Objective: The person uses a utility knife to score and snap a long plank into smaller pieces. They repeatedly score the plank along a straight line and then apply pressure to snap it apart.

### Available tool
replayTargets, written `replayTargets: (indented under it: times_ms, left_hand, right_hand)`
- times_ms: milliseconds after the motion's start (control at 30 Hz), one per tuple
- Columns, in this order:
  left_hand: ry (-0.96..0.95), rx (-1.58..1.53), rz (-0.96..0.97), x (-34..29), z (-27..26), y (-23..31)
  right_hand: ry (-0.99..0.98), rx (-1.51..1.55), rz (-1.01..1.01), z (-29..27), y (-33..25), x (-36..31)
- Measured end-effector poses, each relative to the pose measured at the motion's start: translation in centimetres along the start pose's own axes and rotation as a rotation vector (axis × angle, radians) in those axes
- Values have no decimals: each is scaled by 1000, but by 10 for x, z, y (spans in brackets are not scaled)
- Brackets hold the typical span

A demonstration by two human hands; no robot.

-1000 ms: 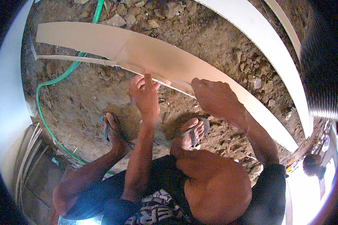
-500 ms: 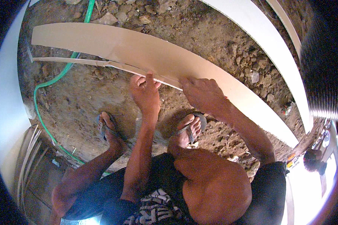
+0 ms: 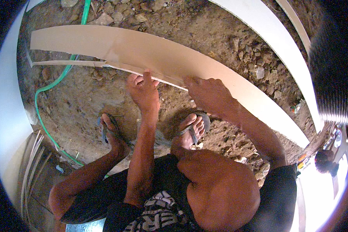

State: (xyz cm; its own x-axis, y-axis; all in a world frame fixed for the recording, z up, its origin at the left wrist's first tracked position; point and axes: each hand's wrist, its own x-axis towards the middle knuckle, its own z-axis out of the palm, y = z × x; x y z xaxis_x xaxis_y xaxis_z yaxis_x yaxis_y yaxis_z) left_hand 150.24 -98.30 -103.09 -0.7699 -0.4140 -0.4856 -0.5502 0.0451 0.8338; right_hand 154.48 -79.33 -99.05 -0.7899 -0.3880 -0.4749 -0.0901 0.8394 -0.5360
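Dirt ground (image 3: 92, 96) below. Long tan board (image 3: 162, 54) spans the view ahead of both hands. Green hose (image 3: 56, 82) passes under its left part. Narrow strip (image 3: 73, 63) along board's near edge, left end apart from it. Right hand (image 3: 210, 94): fingers curled against board at strip's right end, can't tell if gripping. Left hand (image 3: 145, 96): fingers closed on strip, one fingertip on top.

On my feed I see a green hose (image 3: 68, 70) curving across the dirt floor (image 3: 92, 89), loose stones (image 3: 102, 19) scattered about, thin strips (image 3: 26, 176) at lower left and another person (image 3: 324, 160) far right.
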Motion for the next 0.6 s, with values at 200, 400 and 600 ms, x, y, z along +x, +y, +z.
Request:
replayTargets:
  times_ms: [200,400,600]
  left_hand:
    - [-7,67,11,1,-2,-1]
    - [-40,47,1,3,-5,-5]
    - [17,82,-20,-1,0,4]
  right_hand:
    - [-80,48,43,1,9,-12]
    - [-144,48,78,4,19,-23]
    - [-154,47,62,4,22,-35]
